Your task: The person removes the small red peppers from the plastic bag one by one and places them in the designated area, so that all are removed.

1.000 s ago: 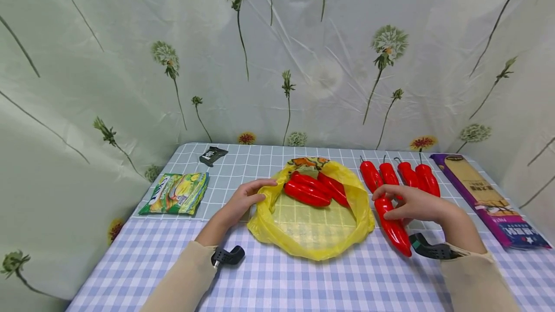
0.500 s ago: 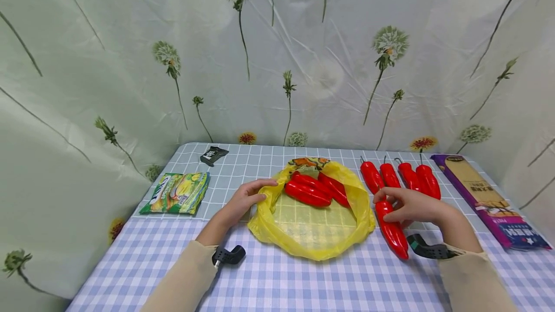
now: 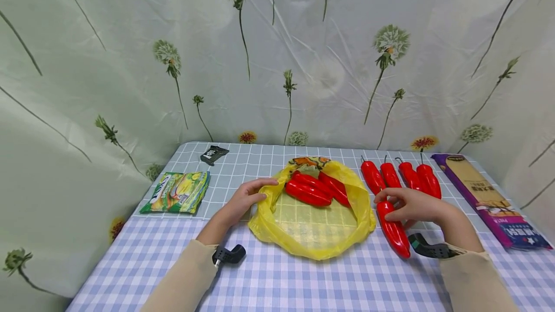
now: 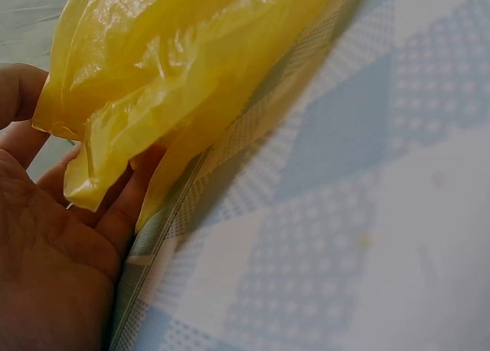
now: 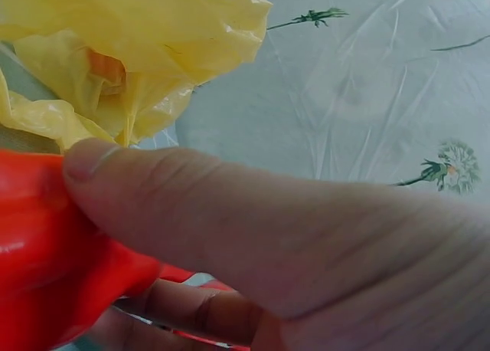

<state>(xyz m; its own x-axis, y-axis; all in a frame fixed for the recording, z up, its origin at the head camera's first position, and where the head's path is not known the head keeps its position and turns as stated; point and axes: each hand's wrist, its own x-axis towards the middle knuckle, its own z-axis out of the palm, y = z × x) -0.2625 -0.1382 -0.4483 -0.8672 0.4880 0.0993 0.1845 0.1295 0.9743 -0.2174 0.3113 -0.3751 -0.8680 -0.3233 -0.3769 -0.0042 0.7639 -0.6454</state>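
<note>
A yellow plastic bag (image 3: 318, 254) lies with its mouth wide, its rim spread in a ring on the table. Red peppers (image 3: 308, 192) rest inside it, toward the back left. My left hand (image 3: 243, 201) holds the bag's left rim; in the left wrist view, the fingers (image 4: 126, 205) reach behind the yellow film. To the right of the bag, my right hand (image 3: 409, 204) grips a long red pepper (image 3: 395, 235) by its upper part, thumb on one side and fingers on the other. In the right wrist view the pepper (image 5: 46, 251) sits against the thumb (image 5: 138, 182).
Several more red peppers (image 3: 371, 176) lie in a row behind my right hand. A long purple and tan package (image 3: 490, 199) is at the right. On the left are a green and yellow packet (image 3: 175, 193) and a small black packet (image 3: 214, 155). A flowered curtain (image 3: 277, 61) stands behind the table.
The pepper in my right hand has shifted and turned slightly in my grip. My left hand stays at the bag's rim.
</note>
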